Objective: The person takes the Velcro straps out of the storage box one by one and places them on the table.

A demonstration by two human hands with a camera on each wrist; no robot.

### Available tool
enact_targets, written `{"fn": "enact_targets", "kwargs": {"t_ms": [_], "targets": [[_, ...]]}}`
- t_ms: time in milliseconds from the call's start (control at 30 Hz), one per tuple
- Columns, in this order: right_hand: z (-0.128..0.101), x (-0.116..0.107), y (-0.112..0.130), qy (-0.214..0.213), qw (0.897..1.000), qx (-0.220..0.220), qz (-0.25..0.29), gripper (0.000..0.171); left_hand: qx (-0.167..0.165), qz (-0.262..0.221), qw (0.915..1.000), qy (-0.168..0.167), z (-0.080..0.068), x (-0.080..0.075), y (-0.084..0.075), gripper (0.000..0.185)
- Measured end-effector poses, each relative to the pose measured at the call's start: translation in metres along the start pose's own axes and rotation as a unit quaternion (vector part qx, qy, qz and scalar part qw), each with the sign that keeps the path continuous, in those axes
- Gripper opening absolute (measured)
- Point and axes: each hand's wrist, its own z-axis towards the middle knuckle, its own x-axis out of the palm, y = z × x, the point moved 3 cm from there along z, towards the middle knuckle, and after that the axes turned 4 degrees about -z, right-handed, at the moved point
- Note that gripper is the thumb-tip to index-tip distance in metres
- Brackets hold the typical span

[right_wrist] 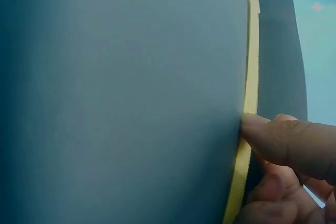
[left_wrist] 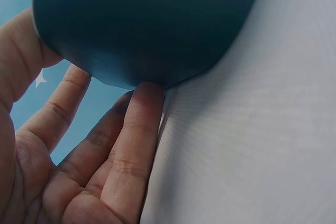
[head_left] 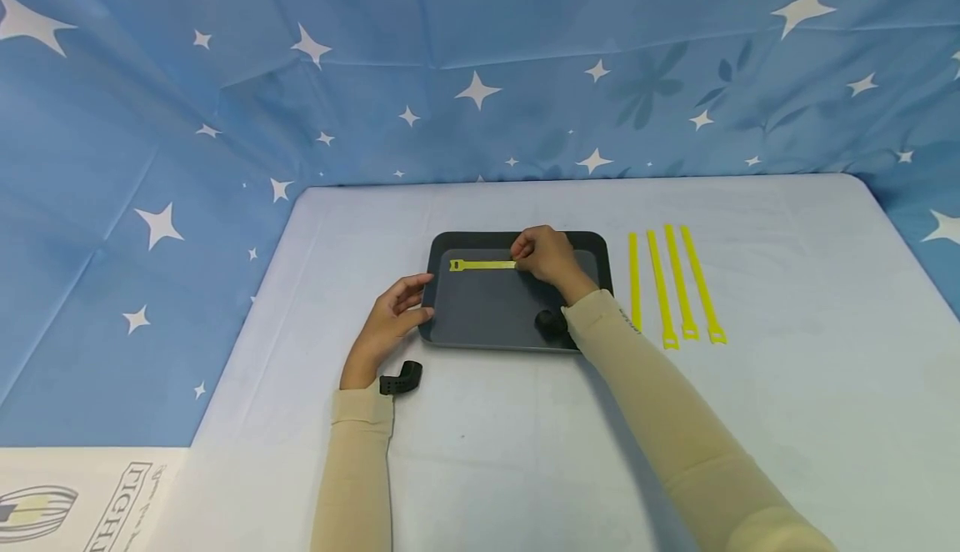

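A dark grey tray (head_left: 450,331) lies on the white table. A yellow strap (head_left: 480,265) lies flat inside it near the far side. My right hand (head_left: 546,255) pinches the strap's right end; in the right wrist view the strap (right_wrist: 251,77) runs along the tray floor (right_wrist: 121,98) under my fingertips (right_wrist: 273,135). My left hand (head_left: 393,310) rests against the tray's left rim with straight fingers (left_wrist: 131,145) touching the tray's corner (left_wrist: 142,30).
Several more yellow straps (head_left: 675,285) lie side by side on the table right of the tray. Blue starred cloth (head_left: 480,60) hangs behind and to the sides. A printed sheet (head_left: 75,502) lies at the front left.
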Motion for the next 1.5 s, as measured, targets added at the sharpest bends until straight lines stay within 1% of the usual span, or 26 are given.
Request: {"fn": "enact_targets", "kwargs": {"t_ms": [167, 267, 367, 600, 700, 800, 900, 967, 1100, 1167, 1267, 1400, 1467, 1500], "targets": [[-0.003, -0.003, 0.003, 0.028, 1.0, 0.004, 0.006, 0.014, 0.003, 0.001, 1.0, 0.0, 0.001, 0.0, 0.001, 0.059], [-0.006, -0.007, 0.007, 0.044, 0.999, -0.002, 0.006, 0.02, 0.005, 0.003, 1.0, 0.0, 0.001, 0.0, 0.0, 0.059], [-0.01, -0.013, 0.011, 0.046, 0.999, -0.013, 0.004, 0.022, 0.003, 0.005, 1.0, 0.001, 0.001, 0.0, -0.001, 0.059], [-0.021, -0.03, 0.02, 0.026, 0.999, -0.027, 0.022, 0.015, 0.002, 0.002, 1.0, 0.004, -0.001, 0.001, -0.002, 0.059], [-0.025, -0.036, 0.021, 0.006, 0.999, -0.036, 0.031, 0.013, 0.001, 0.004, 1.0, 0.003, -0.001, 0.0, -0.002, 0.059], [-0.03, -0.041, 0.02, -0.019, 0.997, -0.057, 0.049, 0.011, 0.0, 0.003, 1.0, 0.004, -0.002, 0.0, -0.002, 0.059], [-0.034, -0.046, 0.019, -0.041, 0.994, -0.078, 0.072, 0.012, -0.002, 0.0, 1.0, 0.005, -0.002, 0.0, -0.001, 0.06], [-0.037, -0.049, 0.019, -0.047, 0.992, -0.082, 0.087, 0.013, -0.003, -0.002, 1.0, 0.006, -0.002, 0.001, -0.001, 0.06], [-0.043, -0.057, 0.018, -0.051, 0.988, -0.067, 0.127, 0.016, -0.003, -0.002, 1.0, 0.005, -0.002, 0.0, -0.001, 0.06], [-0.046, -0.06, 0.018, -0.06, 0.985, -0.062, 0.147, 0.017, -0.002, -0.001, 1.0, 0.004, -0.002, 0.0, -0.001, 0.06], [-0.051, -0.065, 0.016, -0.074, 0.978, -0.052, 0.189, 0.02, -0.003, 0.0, 1.0, 0.005, -0.002, 0.0, -0.001, 0.06], [-0.059, -0.073, 0.014, -0.073, 0.963, -0.042, 0.257, 0.024, -0.006, 0.001, 1.0, 0.005, -0.002, 0.001, -0.001, 0.06], [-0.063, -0.076, 0.014, -0.067, 0.958, -0.045, 0.276, 0.026, -0.007, 0.001, 1.0, 0.005, -0.002, 0.0, 0.0, 0.06], [-0.064, -0.078, 0.013, -0.065, 0.957, -0.048, 0.278, 0.026, -0.006, 0.001, 1.0, 0.005, -0.002, 0.0, 0.0, 0.06]]}}
